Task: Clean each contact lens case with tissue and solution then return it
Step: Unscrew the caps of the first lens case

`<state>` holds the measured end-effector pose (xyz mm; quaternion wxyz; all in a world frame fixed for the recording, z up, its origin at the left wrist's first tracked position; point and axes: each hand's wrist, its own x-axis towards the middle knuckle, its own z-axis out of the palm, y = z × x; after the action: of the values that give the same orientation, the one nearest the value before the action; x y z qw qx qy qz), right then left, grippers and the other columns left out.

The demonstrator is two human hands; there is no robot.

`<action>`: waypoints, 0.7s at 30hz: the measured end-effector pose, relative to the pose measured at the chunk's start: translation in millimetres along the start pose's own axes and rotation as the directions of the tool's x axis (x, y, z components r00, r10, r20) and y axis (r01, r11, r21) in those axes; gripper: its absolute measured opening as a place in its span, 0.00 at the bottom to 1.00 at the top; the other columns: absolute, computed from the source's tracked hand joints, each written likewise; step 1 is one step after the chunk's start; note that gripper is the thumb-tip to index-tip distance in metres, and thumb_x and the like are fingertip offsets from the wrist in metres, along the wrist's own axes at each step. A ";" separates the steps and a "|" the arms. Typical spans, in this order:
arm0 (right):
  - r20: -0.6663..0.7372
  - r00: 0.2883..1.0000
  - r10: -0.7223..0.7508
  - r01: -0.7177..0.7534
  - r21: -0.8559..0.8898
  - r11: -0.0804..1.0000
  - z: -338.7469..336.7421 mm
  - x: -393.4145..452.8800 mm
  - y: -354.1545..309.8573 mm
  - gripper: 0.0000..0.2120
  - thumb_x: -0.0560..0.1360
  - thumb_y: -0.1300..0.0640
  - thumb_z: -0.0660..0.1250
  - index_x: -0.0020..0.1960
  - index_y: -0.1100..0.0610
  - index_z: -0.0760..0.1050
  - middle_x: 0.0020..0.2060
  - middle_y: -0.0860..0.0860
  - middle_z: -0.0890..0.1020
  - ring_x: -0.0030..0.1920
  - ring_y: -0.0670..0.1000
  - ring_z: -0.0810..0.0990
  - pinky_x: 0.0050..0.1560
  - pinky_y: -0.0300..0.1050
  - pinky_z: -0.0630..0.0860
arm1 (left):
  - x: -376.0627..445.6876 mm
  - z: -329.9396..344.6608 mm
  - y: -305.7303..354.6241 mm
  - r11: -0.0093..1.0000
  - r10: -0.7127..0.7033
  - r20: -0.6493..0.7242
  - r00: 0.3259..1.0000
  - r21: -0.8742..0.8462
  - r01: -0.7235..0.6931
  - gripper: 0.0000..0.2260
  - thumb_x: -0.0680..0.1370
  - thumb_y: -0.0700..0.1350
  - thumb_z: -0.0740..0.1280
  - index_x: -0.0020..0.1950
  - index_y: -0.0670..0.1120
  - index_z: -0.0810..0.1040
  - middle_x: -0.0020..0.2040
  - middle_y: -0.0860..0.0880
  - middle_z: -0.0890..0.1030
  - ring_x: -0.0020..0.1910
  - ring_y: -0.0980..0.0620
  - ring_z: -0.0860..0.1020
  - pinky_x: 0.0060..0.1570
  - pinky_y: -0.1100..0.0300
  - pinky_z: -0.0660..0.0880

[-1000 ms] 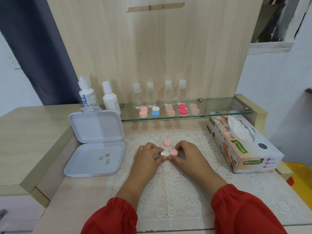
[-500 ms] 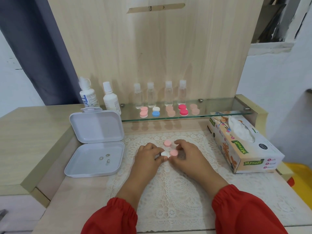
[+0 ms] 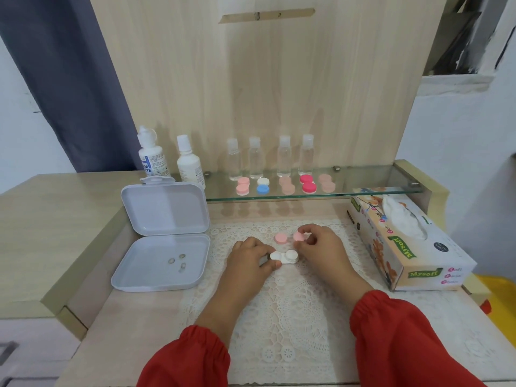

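A white contact lens case base (image 3: 284, 257) lies on the lace mat (image 3: 293, 317) with both wells uncapped. My left hand (image 3: 248, 261) pinches its left end. My right hand (image 3: 321, 247) holds a pink cap (image 3: 298, 236) between thumb and fingers, just above the mat. Another pink cap (image 3: 280, 238) lies flat on the mat beside it. Several more lens cases (image 3: 284, 185) stand in a row on the glass shelf (image 3: 363, 188). A tissue box (image 3: 405, 247) sits to the right. Two white solution bottles (image 3: 173, 160) stand at the back left.
An open white plastic box (image 3: 164, 238) at the left holds a few small lenses (image 3: 178, 262). Several small clear bottles (image 3: 268, 160) line the back of the shelf. A wooden panel rises behind. A raised wooden counter (image 3: 55, 219) borders the left side.
My right hand has taken the pink cap off the right well and lifted it up and away toward the back. The white base now shows both wells bare. My left hand has kept its hold.
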<state>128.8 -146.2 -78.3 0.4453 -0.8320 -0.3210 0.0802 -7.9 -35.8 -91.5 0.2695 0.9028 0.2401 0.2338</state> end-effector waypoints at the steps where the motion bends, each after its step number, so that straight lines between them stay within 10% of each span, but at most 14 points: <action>1: -0.009 1.000 0.005 -0.005 -0.044 0.999 3.1 3.1 -0.2 0.12 0.73 0.58 0.69 0.57 0.52 0.79 0.45 0.51 0.73 0.43 0.48 0.74 0.39 0.37 0.68 | -0.5 0.0 0.0 1.000 0.000 0.001 1.000 0.001 0.000 0.12 0.76 0.53 0.69 0.58 0.53 0.81 0.50 0.58 0.72 0.53 0.56 0.65 0.55 0.63 0.64; 5: -0.005 0.999 0.048 -0.049 -0.101 0.994 9.2 8.7 0.1 0.15 0.73 0.57 0.69 0.59 0.53 0.80 0.50 0.52 0.72 0.51 0.53 0.76 0.50 0.45 0.73 | -0.7 0.3 -0.6 1.000 -0.006 0.007 1.000 0.009 0.006 0.13 0.76 0.53 0.69 0.59 0.53 0.80 0.50 0.59 0.71 0.53 0.57 0.65 0.55 0.64 0.64; 21: -0.018 0.997 0.072 -0.064 0.291 0.955 -8.6 -19.4 -2.6 0.16 0.75 0.55 0.69 0.62 0.50 0.75 0.44 0.47 0.79 0.44 0.44 0.77 0.40 0.36 0.69 | -7.4 -7.6 4.7 0.992 -0.078 -0.032 0.996 -0.102 0.075 0.11 0.75 0.50 0.71 0.55 0.49 0.82 0.50 0.55 0.76 0.55 0.54 0.69 0.56 0.62 0.67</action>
<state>116.0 -162.8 -74.1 0.5641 -0.7692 -0.2707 0.1300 -16.4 -40.6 -85.2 0.3191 0.8738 0.2673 0.2515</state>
